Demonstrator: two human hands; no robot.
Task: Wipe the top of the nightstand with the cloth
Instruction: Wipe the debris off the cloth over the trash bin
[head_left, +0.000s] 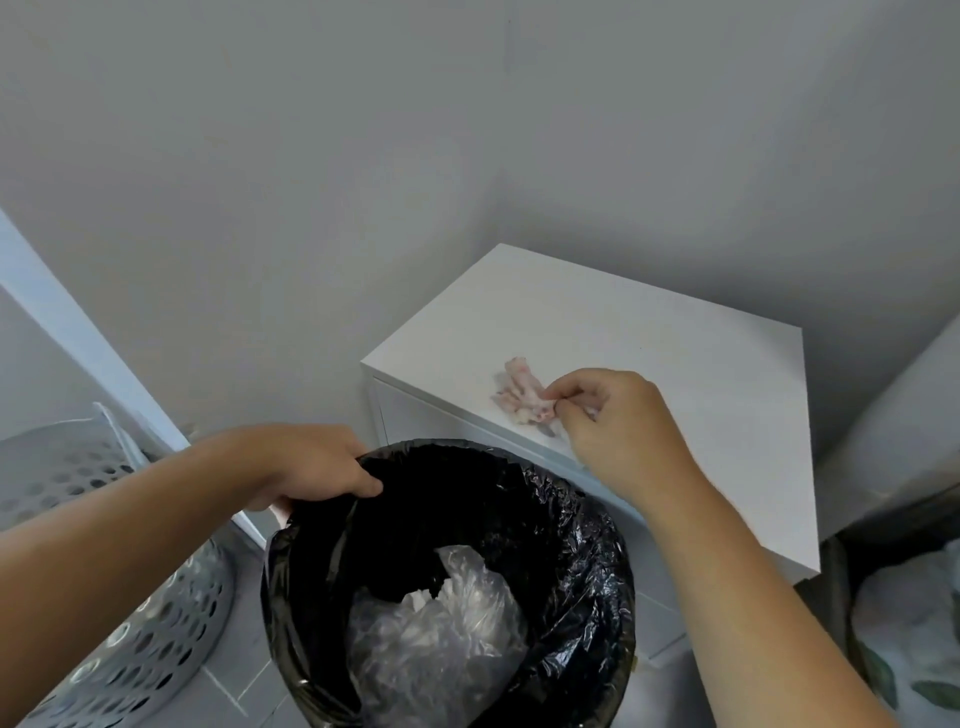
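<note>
The white nightstand (649, 332) stands in the room's corner, right of centre. On its top near the front edge lies a small crumpled pinkish-white cloth (522, 392). My right hand (618, 421) pinches the cloth's right end between thumb and fingers. My left hand (317, 465) grips the rim of a bin lined with a black bag (571, 551), held just below the nightstand's front edge. Crumpled clear plastic lies inside the bin.
A grey perforated laundry basket (119, 613) stands at the lower left on the tiled floor. White bedding and a leaf-patterned fabric (914, 639) fill the right edge. Grey walls meet behind the nightstand.
</note>
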